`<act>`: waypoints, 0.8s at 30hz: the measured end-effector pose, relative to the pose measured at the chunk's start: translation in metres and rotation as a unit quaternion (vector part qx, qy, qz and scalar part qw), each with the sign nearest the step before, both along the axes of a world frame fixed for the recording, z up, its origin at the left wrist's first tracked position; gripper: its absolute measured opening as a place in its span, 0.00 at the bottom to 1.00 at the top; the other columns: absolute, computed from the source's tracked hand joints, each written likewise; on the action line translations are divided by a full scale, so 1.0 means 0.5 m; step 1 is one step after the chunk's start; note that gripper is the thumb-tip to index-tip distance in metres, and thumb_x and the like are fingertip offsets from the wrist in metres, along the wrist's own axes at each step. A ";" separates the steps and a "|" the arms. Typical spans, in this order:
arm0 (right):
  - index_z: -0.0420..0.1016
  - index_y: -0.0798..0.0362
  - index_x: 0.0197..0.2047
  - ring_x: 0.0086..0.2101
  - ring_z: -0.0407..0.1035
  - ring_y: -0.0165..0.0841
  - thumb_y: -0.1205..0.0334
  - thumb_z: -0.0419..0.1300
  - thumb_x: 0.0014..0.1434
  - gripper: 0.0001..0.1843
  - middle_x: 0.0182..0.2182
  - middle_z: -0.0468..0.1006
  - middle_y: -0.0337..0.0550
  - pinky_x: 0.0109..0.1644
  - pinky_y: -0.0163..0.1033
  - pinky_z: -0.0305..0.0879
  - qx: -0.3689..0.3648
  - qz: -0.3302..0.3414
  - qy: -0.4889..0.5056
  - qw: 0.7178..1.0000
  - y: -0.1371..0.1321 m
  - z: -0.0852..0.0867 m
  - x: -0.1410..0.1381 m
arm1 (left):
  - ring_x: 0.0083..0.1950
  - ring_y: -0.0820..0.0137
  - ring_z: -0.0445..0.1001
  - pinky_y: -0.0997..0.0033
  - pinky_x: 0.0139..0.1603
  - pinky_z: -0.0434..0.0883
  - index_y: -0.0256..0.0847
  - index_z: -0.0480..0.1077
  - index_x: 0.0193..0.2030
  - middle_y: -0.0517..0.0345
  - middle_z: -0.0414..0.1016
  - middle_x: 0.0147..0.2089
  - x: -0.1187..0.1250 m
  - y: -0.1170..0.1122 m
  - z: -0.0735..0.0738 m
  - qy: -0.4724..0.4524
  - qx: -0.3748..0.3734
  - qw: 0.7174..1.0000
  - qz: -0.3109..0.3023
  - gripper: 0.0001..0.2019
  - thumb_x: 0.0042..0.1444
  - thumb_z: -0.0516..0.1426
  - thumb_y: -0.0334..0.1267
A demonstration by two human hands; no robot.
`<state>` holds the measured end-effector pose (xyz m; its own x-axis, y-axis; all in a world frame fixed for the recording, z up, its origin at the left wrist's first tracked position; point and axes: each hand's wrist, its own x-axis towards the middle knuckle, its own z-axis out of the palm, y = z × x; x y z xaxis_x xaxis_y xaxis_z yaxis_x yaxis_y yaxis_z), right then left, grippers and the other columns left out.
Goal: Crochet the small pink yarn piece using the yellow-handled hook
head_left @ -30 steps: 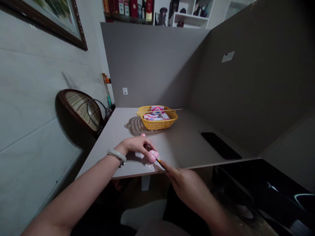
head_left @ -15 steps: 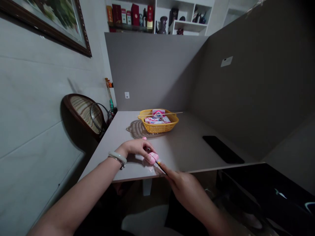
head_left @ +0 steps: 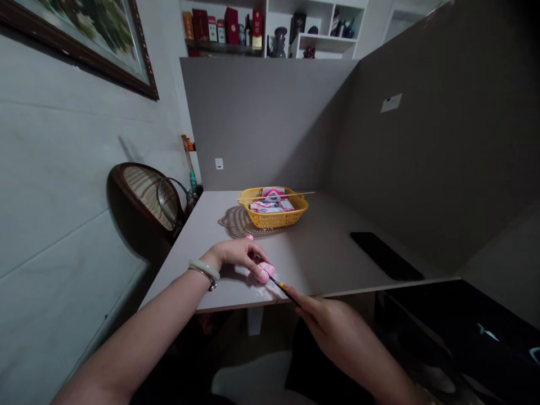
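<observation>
Our left hand (head_left: 236,256) is over the table (head_left: 320,261), in front of a basket (head_left: 274,216), with shelves (head_left: 270,28) behind.

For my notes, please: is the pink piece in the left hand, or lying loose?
In the hand: the left hand curls over the pink piece.

This looks like a room in a home: beyond the left grip (head_left: 236,254), a shelf (head_left: 223,52) holds boxes (head_left: 232,27) and a vase (head_left: 280,43), with a framed painting (head_left: 76,39) on the wall and a cane-backed chair (head_left: 145,197) by the desk (head_left: 320,253).
</observation>
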<state>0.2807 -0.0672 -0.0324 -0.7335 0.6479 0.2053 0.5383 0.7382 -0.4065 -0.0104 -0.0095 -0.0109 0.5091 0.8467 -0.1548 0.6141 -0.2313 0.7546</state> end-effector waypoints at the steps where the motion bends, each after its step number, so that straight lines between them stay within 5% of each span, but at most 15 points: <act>1: 0.64 0.44 0.67 0.36 0.79 0.37 0.68 0.48 0.66 0.28 0.39 0.84 0.46 0.38 0.35 0.69 -0.010 0.001 0.002 1.000 -0.002 0.003 0.010 | 0.43 0.66 0.70 0.67 0.42 0.63 0.44 0.81 0.46 0.55 0.76 0.41 0.001 0.000 0.000 -0.001 -0.001 1.000 0.000 0.25 0.40 0.70 0.51; 8: 0.62 0.44 0.69 0.34 0.79 0.38 0.68 0.47 0.66 0.29 0.37 0.84 0.48 0.34 0.35 0.67 0.009 -0.014 -0.006 1.000 0.015 -0.008 -0.024 | 0.44 0.64 0.70 0.67 0.44 0.63 0.44 0.81 0.45 0.55 0.77 0.41 0.002 -0.002 0.000 -0.005 0.017 1.000 0.015 0.24 0.40 0.71 0.50; 13: 0.66 0.42 0.66 0.38 0.79 0.37 0.64 0.48 0.67 0.26 0.43 0.83 0.47 0.41 0.36 0.69 -0.046 0.001 0.012 0.999 0.012 0.006 0.012 | 0.43 0.65 0.70 0.67 0.41 0.63 0.45 0.81 0.46 0.55 0.77 0.41 0.001 -0.003 0.001 -0.002 0.007 1.000 0.005 0.25 0.40 0.70 0.52; 24: 0.65 0.42 0.67 0.34 0.79 0.34 0.67 0.48 0.66 0.28 0.37 0.84 0.44 0.36 0.32 0.67 0.008 0.003 0.004 1.000 0.010 0.007 -0.004 | 0.46 0.64 0.70 0.68 0.45 0.63 0.44 0.81 0.45 0.56 0.78 0.41 0.002 -0.004 0.005 0.008 0.013 1.000 0.009 0.24 0.40 0.70 0.52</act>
